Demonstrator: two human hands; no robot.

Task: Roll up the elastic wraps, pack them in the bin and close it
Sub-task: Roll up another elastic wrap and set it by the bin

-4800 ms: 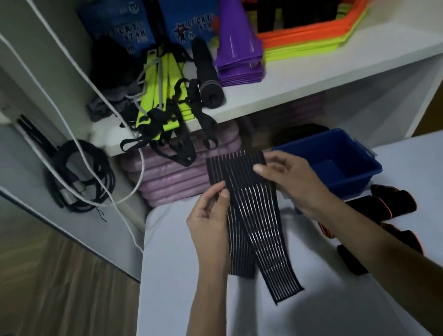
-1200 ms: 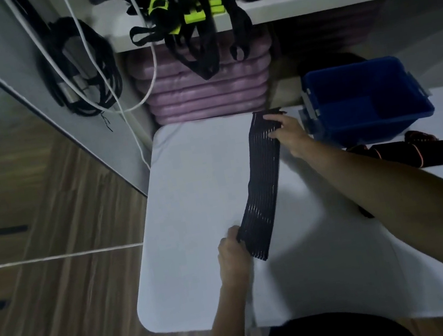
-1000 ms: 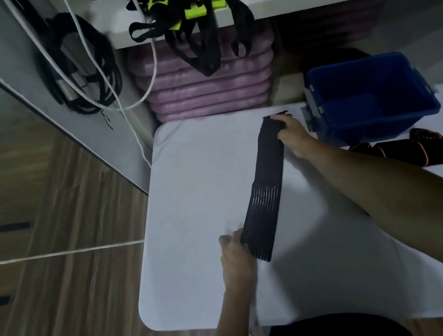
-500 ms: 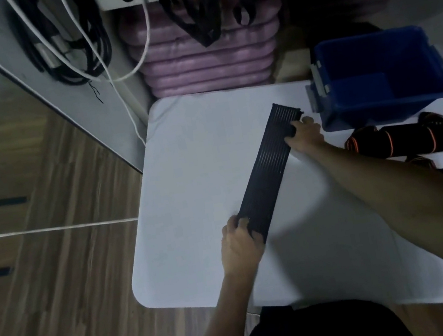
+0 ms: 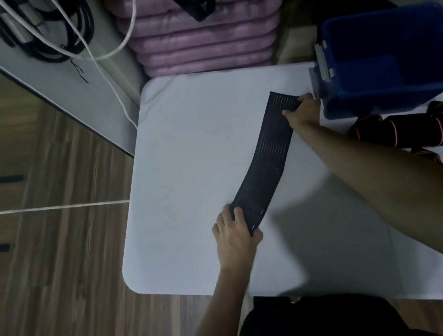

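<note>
Head view is showing two bare hands working on one ribbed black elastic wrap (image 5: pixel 267 157), which is lying stretched out on the white table (image 5: pixel 182 151). Its long axis is running diagonally, from the near end close to the person up and to the right toward the far end beside the bin, with a slight bow along its length. The left hand (image 5: pixel 235 234) is pinching the near end, fingers curled over the top of the strip and thumb alongside its edge. The right hand (image 5: pixel 303 111) is gripping the far end, fingers folded over the fabric.

One blue bin (image 5: pixel 390 63) is sitting open at the table's far right, just beside the right hand, with no lid showing on it. Near its front wall, one black roll with orange bands (image 5: pixel 430 128) is lying on its side, long axis running left to right; more dark pieces are lying around it, and their number is hard to tell. Behind the table, a stack of purple mats (image 5: pixel 204 38) is resting below some hanging black straps.
</note>
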